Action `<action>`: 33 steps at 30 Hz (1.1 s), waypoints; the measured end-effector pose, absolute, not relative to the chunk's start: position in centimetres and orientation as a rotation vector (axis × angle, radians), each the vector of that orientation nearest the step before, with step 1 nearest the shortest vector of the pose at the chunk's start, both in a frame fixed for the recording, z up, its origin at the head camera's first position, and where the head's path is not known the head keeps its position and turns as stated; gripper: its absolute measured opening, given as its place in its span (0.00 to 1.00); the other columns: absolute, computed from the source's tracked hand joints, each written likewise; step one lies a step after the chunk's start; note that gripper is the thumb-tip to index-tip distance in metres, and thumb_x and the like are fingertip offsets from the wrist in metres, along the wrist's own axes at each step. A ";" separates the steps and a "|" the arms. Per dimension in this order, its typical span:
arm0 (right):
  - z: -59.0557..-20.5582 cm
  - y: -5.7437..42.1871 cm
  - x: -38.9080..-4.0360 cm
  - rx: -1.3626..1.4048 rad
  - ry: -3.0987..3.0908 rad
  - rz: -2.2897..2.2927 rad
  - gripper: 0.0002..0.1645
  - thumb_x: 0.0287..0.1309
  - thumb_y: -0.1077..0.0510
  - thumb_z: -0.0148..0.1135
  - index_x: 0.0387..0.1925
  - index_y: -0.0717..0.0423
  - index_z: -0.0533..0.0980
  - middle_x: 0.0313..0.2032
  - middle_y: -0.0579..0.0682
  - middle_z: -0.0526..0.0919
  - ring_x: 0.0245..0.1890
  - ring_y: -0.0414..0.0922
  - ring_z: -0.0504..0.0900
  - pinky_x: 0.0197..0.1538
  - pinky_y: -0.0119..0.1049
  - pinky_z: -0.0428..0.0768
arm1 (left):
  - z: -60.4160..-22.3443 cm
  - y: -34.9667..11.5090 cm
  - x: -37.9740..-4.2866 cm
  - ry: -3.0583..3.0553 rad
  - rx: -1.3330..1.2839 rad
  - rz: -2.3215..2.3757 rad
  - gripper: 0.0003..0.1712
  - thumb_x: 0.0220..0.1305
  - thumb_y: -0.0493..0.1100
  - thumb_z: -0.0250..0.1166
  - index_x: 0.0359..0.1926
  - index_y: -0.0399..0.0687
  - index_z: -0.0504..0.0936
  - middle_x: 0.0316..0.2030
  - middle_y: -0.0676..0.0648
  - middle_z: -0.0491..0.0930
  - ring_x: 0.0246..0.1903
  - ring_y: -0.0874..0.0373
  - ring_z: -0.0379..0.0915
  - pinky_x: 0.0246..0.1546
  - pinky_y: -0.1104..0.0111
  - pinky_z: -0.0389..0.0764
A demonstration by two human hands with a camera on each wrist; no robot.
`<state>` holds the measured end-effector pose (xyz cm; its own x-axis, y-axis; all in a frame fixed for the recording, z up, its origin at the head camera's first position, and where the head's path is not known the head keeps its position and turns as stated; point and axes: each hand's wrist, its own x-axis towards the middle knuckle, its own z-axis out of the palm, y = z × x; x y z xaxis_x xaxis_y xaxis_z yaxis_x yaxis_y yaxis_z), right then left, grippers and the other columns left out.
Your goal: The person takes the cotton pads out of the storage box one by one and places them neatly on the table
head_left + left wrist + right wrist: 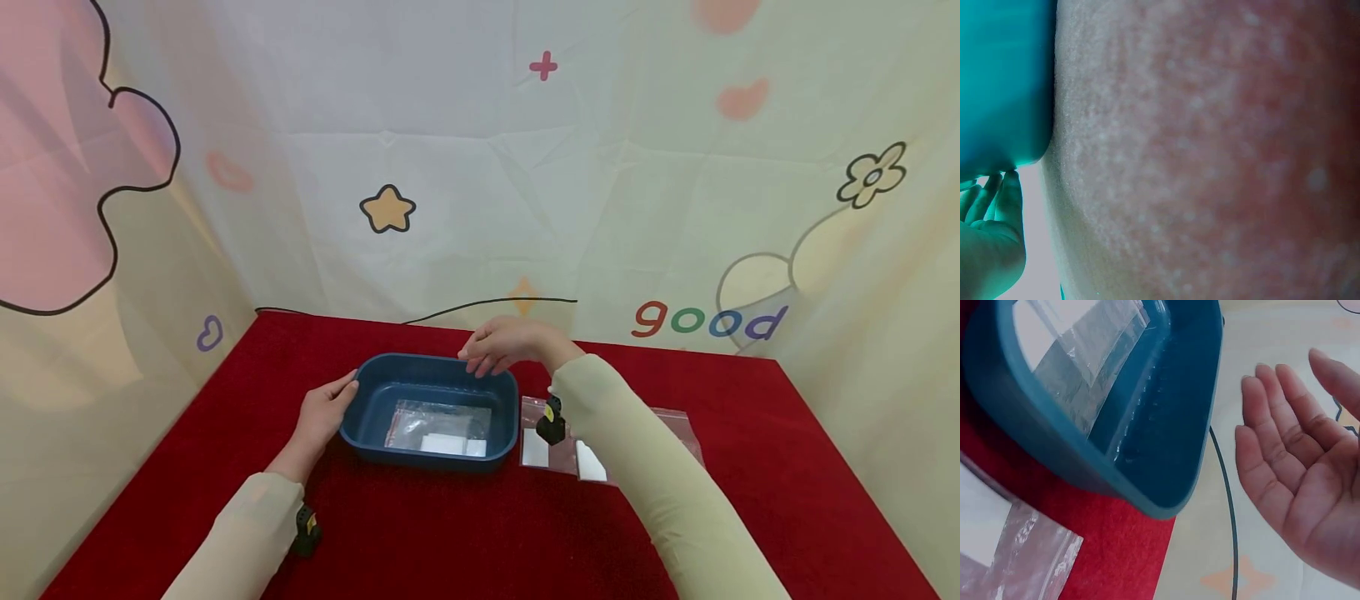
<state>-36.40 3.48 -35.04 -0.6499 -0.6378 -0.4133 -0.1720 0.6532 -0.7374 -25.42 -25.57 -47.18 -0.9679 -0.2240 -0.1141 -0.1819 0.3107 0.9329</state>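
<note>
A blue rectangular tub [431,462] stands on the red cloth, with clear zip bags [441,421] holding white pieces on its floor. My left hand [324,410] is at the tub's left end, its fingertips against the outer wall near the rim. In the left wrist view, fairly straight fingers [1011,194] touch the tub's side [1007,81]. Over the far right corner of the tub hovers my right hand [510,340], fingers loosely bent and pointing left. The right wrist view shows its palm [1316,487] bare, beside the tub wall [1191,425].
To the right of the tub lie more clear zip bags [561,457] with white pieces inside, partly hidden under my right sleeve [637,450]. The red cloth [465,533] covers the table. A printed curtain [465,167] rises behind it and along both sides.
</note>
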 end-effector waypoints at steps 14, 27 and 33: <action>-35.9 0.6 -36.9 -0.565 2.161 -0.759 0.27 0.71 0.48 0.60 0.63 0.60 0.77 0.58 0.58 0.85 0.59 0.53 0.85 0.65 0.44 0.82 | -47.2 -25.6 -25.5 -2.507 0.383 -1.778 0.28 0.81 0.44 0.52 0.75 0.39 0.65 0.75 0.37 0.63 0.78 0.42 0.56 0.77 0.50 0.64; -38.1 -1.4 -37.3 -0.383 2.090 -0.740 0.24 0.69 0.52 0.63 0.61 0.61 0.80 0.58 0.59 0.85 0.55 0.50 0.85 0.70 0.47 0.79 | -47.2 -25.6 -25.4 -2.506 0.395 -1.782 0.28 0.81 0.44 0.52 0.75 0.39 0.65 0.75 0.37 0.63 0.78 0.42 0.56 0.77 0.50 0.65; -39.0 -2.0 -37.1 -0.336 2.091 -0.733 0.21 0.69 0.54 0.65 0.57 0.62 0.82 0.55 0.59 0.86 0.54 0.51 0.86 0.69 0.47 0.80 | -47.3 -25.6 -25.5 -2.499 0.390 -1.795 0.28 0.81 0.44 0.52 0.75 0.38 0.65 0.75 0.37 0.63 0.78 0.43 0.56 0.76 0.50 0.66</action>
<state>-37.13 -1.99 -39.00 -0.5844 -0.4833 -0.6518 0.0292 0.7902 -0.6121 -25.51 -25.58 -47.31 -0.9676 -0.2260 -0.1129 -0.1791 0.2986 0.9374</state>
